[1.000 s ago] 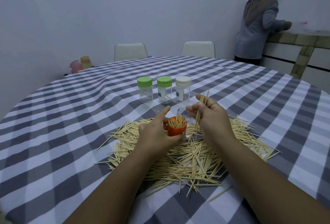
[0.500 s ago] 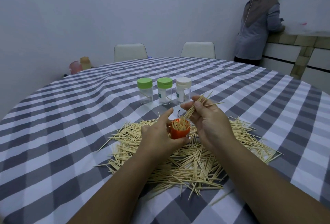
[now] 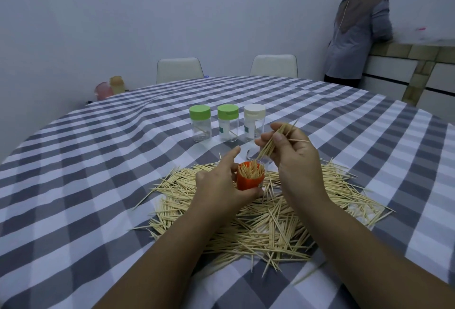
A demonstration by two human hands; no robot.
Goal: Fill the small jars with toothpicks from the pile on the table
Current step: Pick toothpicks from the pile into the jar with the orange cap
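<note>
— Right hand [image 3: 293, 158] is pinching our toothpick bundle [image 3: 273, 142] mid-length; left hand [image 3: 221, 184] is gripping the orange jar [image 3: 250, 178] over the pile [image 3: 258, 217].
— Noting: they're light, stiff, splaying easily. We're judging a tight pinch safest.

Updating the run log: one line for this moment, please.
left hand: holds orange jar | right hand: pinches toothpick bundle above jar | pile: on table

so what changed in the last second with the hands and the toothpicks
The right hand tipped its pinched bundle of toothpicks from nearly upright to slanting, lower ends now aimed at the orange jar. Nothing was let go. The left hand still holds the jar over the pile; the three capped jars have not moved.
</note>
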